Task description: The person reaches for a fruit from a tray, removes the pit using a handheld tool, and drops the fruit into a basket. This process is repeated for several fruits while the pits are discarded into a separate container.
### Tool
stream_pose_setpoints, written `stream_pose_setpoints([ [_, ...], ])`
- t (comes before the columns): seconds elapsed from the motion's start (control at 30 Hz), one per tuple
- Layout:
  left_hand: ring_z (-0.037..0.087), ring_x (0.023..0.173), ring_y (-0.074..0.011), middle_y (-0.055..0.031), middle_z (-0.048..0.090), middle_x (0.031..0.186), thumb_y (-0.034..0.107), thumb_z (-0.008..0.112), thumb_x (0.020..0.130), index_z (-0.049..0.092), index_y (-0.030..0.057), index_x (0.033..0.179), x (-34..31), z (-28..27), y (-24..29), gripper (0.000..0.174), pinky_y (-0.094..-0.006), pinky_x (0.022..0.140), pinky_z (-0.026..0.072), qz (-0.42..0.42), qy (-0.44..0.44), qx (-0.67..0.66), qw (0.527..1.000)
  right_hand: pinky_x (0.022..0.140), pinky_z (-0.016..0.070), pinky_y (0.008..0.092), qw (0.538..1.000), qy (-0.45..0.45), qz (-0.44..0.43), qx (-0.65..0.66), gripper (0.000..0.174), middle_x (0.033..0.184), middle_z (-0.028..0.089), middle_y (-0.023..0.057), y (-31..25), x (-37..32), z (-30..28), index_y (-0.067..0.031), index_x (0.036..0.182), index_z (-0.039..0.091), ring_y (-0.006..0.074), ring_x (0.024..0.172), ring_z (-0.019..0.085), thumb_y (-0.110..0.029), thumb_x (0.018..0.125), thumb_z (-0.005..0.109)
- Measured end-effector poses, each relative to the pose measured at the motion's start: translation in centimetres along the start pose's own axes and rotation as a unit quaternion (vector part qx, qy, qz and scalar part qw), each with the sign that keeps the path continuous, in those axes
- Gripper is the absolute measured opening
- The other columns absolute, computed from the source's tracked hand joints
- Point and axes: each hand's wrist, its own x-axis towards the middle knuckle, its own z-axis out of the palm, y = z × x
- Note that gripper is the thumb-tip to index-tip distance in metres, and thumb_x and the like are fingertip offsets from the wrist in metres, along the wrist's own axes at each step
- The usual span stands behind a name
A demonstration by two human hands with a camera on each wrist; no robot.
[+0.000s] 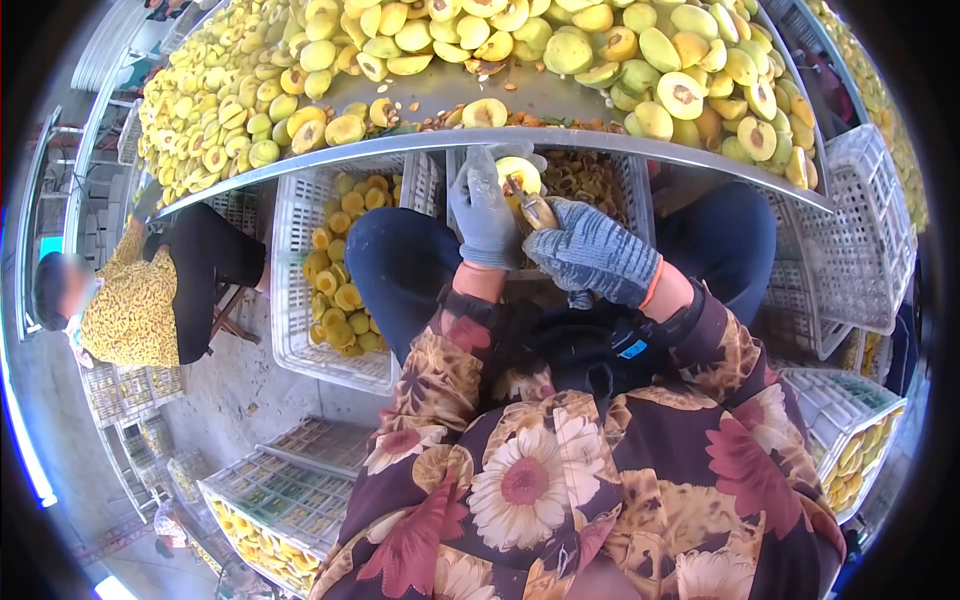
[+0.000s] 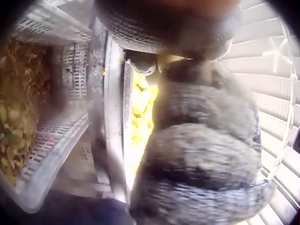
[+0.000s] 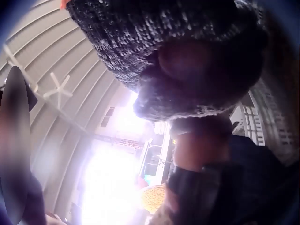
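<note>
In the head view my left hand [image 1: 484,212], in a grey glove, holds a halved yellow fruit [image 1: 524,170] with its cut face up, just below the metal table's front edge. My right hand [image 1: 598,252], in a blue-grey knit glove, grips a short tool [image 1: 538,211] with a brownish handle. The tool's narrow metal end lies over the middle of the cut face. Curled glove fingers [image 2: 201,154] fill the left wrist view and hide most of the fruit. From the right wrist, the knit glove [image 3: 126,42] is dark and the tool is hidden.
The metal table [image 1: 460,95] bears heaped halved fruit [image 1: 220,100] and loose pits. Below its edge stand a crate [image 1: 285,300] of fruit halves and a crate [image 1: 640,185] of brownish scraps. White crates [image 1: 860,230] stack at right. Another person [image 1: 130,300] sits at left.
</note>
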Motion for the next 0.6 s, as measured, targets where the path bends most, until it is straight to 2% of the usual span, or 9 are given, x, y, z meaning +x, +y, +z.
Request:
stream_pose_setpoints([
  [0.1, 0.064, 0.083, -0.0190, -0.0122, 0.064, 0.096, 0.028, 0.050, 0.096, 0.055, -0.0030, 0.111, 0.0, 0.2, 0.3, 0.035, -0.0298, 0.070, 0.0542, 0.180, 0.029, 0.167, 0.969, 0.037, 0.0412, 0.0272, 0.914, -0.180, 0.043, 0.360, 0.025, 0.068, 0.055, 0.0054, 1.8, -0.1, -0.9, -0.0045, 0.106, 0.057, 0.0119, 0.045, 0.051, -0.020, 0.087, 0.061],
  [0.17, 0.065, 0.078, -0.0180, -0.0126, 0.065, 0.091, 0.038, 0.046, 0.098, 0.060, -0.0031, 0.101, 0.1, 0.3, 1.8, 0.043, -0.0297, 0.066, 0.0553, 0.117, -0.040, 0.126, 0.984, 0.037, 0.0392, 0.0248, 0.895, -0.203, 0.063, 0.392, 0.021, 0.068, 0.054, 0.0027, 2.4, -0.1, -1.3, -0.0057, 0.106, 0.058, 0.0100, 0.045, 0.049, -0.019, 0.089, 0.060],
  [0.23, 0.065, 0.074, -0.0187, -0.0140, 0.066, 0.089, 0.041, 0.044, 0.098, 0.061, -0.0036, 0.099, 0.5, 0.8, 6.3, 0.048, -0.0303, 0.064, 0.0558, -0.149, -0.194, -0.079, 0.966, 0.038, 0.0376, 0.0227, 0.914, -0.207, 0.031, 0.348, 0.020, 0.069, 0.054, 0.0011, 3.0, -0.1, -1.7, -0.0063, 0.106, 0.059, 0.0086, 0.047, 0.049, -0.018, 0.090, 0.059],
  [0.27, 0.065, 0.073, -0.0191, -0.0142, 0.066, 0.089, 0.043, 0.043, 0.098, 0.061, -0.0037, 0.098, 0.5, 1.0, 6.5, 0.050, -0.0304, 0.063, 0.0558, -0.190, -0.199, -0.076, 0.958, 0.038, 0.0370, 0.0219, 0.937, -0.198, -0.010, 0.287, 0.020, 0.070, 0.054, 0.0008, 3.3, -0.1, -1.9, -0.0063, 0.106, 0.059, 0.0081, 0.048, 0.049, -0.019, 0.091, 0.058],
  [0.33, 0.065, 0.070, -0.0198, -0.0145, 0.067, 0.087, 0.048, 0.042, 0.097, 0.062, -0.0039, 0.095, 0.9, 1.4, 6.7, 0.056, -0.0307, 0.061, 0.0559, -0.268, -0.210, -0.070, 0.938, 0.040, 0.0365, 0.0207, 0.923, -0.222, -0.014, 0.313, 0.020, 0.072, 0.055, 0.0006, 4.1, 0.1, -1.9, -0.0056, 0.107, 0.059, 0.0075, 0.050, 0.049, -0.019, 0.091, 0.057],
  [0.4, 0.065, 0.070, -0.0212, -0.0140, 0.066, 0.089, 0.052, 0.041, 0.096, 0.060, -0.0014, 0.102, 1.1, 1.3, 6.4, 0.057, -0.0320, 0.061, 0.0559, -0.295, -0.231, -0.116, 0.920, 0.041, 0.0369, 0.0199, 0.828, -0.284, 0.059, 0.480, 0.021, 0.074, 0.055, 0.0008, 4.9, 0.4, -1.7, -0.0041, 0.107, 0.059, 0.0070, 0.052, 0.050, -0.018, 0.092, 0.056],
  [0.43, 0.065, 0.070, -0.0217, -0.0141, 0.066, 0.089, 0.053, 0.041, 0.096, 0.059, -0.0007, 0.104, 1.0, 1.7, 6.7, 0.057, -0.0322, 0.061, 0.0559, -0.300, -0.223, -0.148, 0.915, 0.041, 0.0373, 0.0203, 0.825, -0.282, 0.055, 0.486, 0.021, 0.075, 0.056, 0.0005, 4.8, 0.2, -1.6, -0.0034, 0.108, 0.058, 0.0072, 0.052, 0.050, -0.017, 0.092, 0.056],
  [0.5, 0.065, 0.072, -0.0227, -0.0142, 0.066, 0.090, 0.051, 0.041, 0.095, 0.058, 0.0003, 0.106, 0.8, 2.4, 6.7, 0.055, -0.0321, 0.062, 0.0551, -0.283, -0.184, -0.171, 0.925, 0.042, 0.0380, 0.0212, 0.820, -0.279, 0.045, 0.498, 0.022, 0.076, 0.056, -0.0001, 4.2, -0.5, -1.2, -0.0021, 0.108, 0.058, 0.0076, 0.052, 0.050, -0.016, 0.091, 0.057],
  [0.6, 0.065, 0.075, -0.0238, -0.0135, 0.066, 0.090, 0.046, 0.039, 0.097, 0.057, 0.0018, 0.108, 0.8, 3.0, 6.7, 0.049, -0.0317, 0.065, 0.0538, -0.215, -0.122, -0.137, 0.959, 0.045, 0.0395, 0.0191, 0.950, -0.109, -0.077, 0.283, 0.024, 0.072, 0.054, -0.0026, 2.2, -1.8, -0.4, -0.0035, 0.107, 0.057, 0.0054, 0.053, 0.049, -0.020, 0.090, 0.061],
])
